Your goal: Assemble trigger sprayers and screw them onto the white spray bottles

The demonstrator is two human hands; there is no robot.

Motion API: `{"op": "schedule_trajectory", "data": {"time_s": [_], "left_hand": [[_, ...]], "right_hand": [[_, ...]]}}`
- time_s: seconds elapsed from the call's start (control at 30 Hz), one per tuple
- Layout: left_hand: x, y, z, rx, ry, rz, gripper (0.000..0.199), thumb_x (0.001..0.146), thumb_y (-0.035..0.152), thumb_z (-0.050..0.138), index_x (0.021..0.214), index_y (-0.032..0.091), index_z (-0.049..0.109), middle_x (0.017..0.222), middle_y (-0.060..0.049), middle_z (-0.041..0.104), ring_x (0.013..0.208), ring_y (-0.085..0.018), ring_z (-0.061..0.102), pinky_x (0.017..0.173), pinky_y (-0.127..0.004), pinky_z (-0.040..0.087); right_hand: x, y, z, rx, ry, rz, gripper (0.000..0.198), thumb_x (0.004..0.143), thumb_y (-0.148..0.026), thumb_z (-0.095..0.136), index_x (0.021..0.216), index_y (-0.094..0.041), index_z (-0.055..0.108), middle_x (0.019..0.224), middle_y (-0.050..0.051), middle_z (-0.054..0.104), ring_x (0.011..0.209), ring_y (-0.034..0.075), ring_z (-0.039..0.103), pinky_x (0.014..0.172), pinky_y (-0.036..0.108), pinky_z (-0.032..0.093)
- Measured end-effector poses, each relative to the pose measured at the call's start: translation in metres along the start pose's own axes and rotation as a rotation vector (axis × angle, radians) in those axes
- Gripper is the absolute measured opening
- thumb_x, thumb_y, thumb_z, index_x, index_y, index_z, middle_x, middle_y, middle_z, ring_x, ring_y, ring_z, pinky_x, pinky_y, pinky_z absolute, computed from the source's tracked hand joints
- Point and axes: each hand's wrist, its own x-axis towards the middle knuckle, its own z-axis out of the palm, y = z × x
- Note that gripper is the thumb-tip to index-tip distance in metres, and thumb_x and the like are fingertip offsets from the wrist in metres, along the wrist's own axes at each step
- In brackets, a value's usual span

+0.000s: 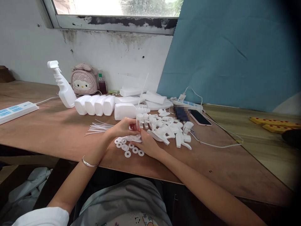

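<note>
White rings (125, 147) lay nearest on the table (51, 131). The right hand (150, 144), its hold unclear, met the left hand (125, 126), which pinched a tilted tube (142, 92). Beyond were trigger heads (162, 128), bottles (125, 111), then a pink Hello Kitty bag (81, 79).

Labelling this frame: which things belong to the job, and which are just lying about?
Likely part of the job:
thin raised tube at the left hand
loose tubes
white washers
spray heads
white bottles
assembled spray bottle

Apparently just lying about:
pink bag
phone
bottle of dark liquid
power strips
</note>
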Motion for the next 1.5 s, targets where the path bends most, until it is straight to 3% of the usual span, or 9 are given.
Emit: {"op": "schedule_trajectory", "data": {"time_s": [0.4,0.87,1.0,1.17,1.5], "left_hand": [[0.005,0.007,-0.001,0.109,-0.064,-0.010,0.008,0.066,0.019,0.060,0.065,0.012,0.056,0.063,0.000,0.056,0.058,-0.009,0.050,0.056,-0.020,0.039],[0.009,0.008,0.000,0.235,-0.099,0.025,0.005,0.068,0.017,0.058,0.069,0.012,0.056,0.062,0.002,0.054,0.056,-0.008,0.046,0.053,-0.019,0.035],[0.011,0.010,-0.005,0.232,-0.150,0.025,0.012,0.072,0.025,0.059,0.074,0.013,0.058,0.063,0.001,0.055,0.057,-0.009,0.048,0.052,-0.019,0.035],[0.010,0.011,-0.003,0.315,-0.087,-0.021,0.024,0.076,0.037,0.057,0.072,0.013,0.057,0.064,-0.001,0.054,0.056,-0.010,0.047,0.051,-0.021,0.034],[0.009,0.010,0.001,0.508,-0.024,0.030,0.025,0.079,0.034,0.054,0.064,0.014,0.053,0.073,-0.004,0.056,0.061,-0.013,0.048,0.056,-0.024,0.034]], "right_hand": [[0.002,-0.002,-0.001,-0.013,-0.001,0.001,0.052,0.073,-0.040,0.063,0.112,-0.012,0.043,0.104,0.015,0.058,0.098,0.028,0.056,0.080,0.043,0.047],[0.001,0.000,0.000,0.019,0.021,0.002,0.050,0.074,-0.041,0.061,0.112,-0.014,0.042,0.099,0.012,0.059,0.092,0.026,0.058,0.075,0.040,0.048],[0.001,0.002,0.000,0.046,0.036,0.018,0.045,0.076,-0.043,0.059,0.110,-0.017,0.044,0.098,0.009,0.059,0.092,0.025,0.057,0.076,0.039,0.048],[0.001,0.002,-0.001,0.074,0.035,0.000,0.046,0.076,-0.041,0.059,0.114,-0.019,0.043,0.101,0.008,0.058,0.096,0.023,0.056,0.080,0.037,0.047],[0.001,0.003,0.001,0.063,0.059,-0.002,0.032,0.076,-0.035,0.060,0.100,-0.019,0.047,0.095,0.006,0.057,0.089,0.021,0.057,0.075,0.035,0.047]]}}
